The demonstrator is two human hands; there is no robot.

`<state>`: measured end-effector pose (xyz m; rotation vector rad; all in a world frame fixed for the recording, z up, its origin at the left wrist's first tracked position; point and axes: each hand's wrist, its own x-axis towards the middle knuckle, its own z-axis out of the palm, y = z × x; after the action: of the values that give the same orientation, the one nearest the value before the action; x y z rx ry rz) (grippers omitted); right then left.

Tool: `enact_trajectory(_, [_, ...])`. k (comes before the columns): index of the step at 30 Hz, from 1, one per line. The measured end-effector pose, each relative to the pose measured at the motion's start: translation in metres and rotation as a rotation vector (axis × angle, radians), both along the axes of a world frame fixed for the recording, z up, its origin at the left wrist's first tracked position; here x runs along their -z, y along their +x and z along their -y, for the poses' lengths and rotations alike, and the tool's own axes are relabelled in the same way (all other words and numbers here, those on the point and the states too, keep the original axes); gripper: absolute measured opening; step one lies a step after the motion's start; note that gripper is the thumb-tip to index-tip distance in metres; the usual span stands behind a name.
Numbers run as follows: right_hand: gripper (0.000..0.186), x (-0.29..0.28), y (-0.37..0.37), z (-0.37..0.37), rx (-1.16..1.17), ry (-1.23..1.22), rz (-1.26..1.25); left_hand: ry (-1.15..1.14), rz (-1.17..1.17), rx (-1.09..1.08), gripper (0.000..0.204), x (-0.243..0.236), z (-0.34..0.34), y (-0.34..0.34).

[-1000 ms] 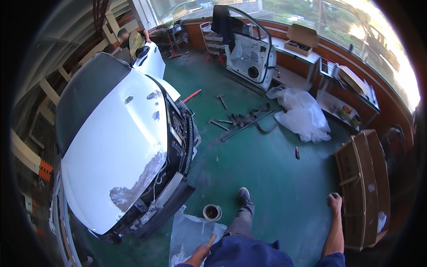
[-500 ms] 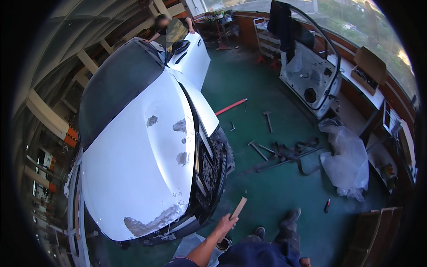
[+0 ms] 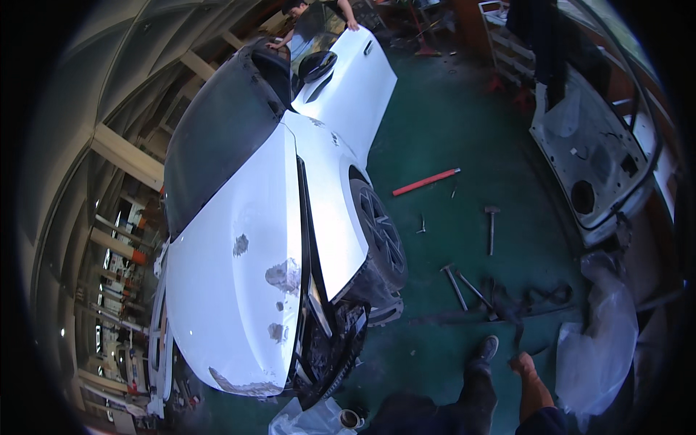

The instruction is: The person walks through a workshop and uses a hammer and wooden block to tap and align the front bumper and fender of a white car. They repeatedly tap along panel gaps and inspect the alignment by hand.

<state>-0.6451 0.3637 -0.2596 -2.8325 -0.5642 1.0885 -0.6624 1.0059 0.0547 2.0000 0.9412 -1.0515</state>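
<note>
My right hand (image 3: 523, 365) hangs in front of me at the lower right, fingers curled in, with nothing visible in it. It is nearest to the dark straps (image 3: 516, 308) on the floor and the clear plastic sheet (image 3: 598, 341). My left hand is out of view. To the left stands a white car; its hood (image 3: 225, 304) has several grey, rough patches. Parts of the car's front end (image 3: 337, 348) are bare. A small round pot (image 3: 351, 418) with dark contents stands by a plastic sheet (image 3: 304, 418) at the lower edge.
Hammers (image 3: 491, 228) and a red bar (image 3: 426, 181) lie on the green floor. A removed car door (image 3: 591, 159) stands at the right. At the car's open door (image 3: 348, 94), another person rests a hand (image 3: 352, 25) on its top edge.
My view has shifted, and the car's wheel now shows. My left hand with its flat wooden stick has gone out of view. My right hand has come further into view.
</note>
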Motion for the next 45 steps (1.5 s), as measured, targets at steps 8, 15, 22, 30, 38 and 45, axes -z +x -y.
enact_trajectory(8, [0.050, 0.021, 0.282, -0.011, 0.751, 0.392, -0.150, 0.018, 0.120, 0.167, 0.038, 0.059, 0.123, 0.178])
enact_trajectory(15, [0.024, 0.186, 0.356, -0.103, 0.810, 0.260, -0.020, 0.037, 0.031, 0.272, 0.037, 0.248, 0.153, 0.265])
enact_trajectory(22, [0.026, 0.349, 0.392, -0.197, 0.847, 0.119, 0.029, 0.038, -0.012, 0.264, 0.035, 0.386, 0.132, 0.301])
enact_trajectory(30, [0.035, 0.245, 0.457, -0.185, 1.098, -0.029, -0.253, 0.000, -0.008, 0.137, 0.034, 0.364, 0.120, 0.332])
enact_trajectory(38, [0.031, -0.063, 0.424, 0.043, 1.103, 0.511, -0.061, 0.153, -0.147, -0.211, 0.032, 0.176, 0.081, 0.320])
enact_trajectory(45, [0.064, -0.175, 0.527, 0.207, 1.055, -0.080, -0.027, 0.181, -0.293, -0.226, 0.031, 0.057, 0.167, 0.240])
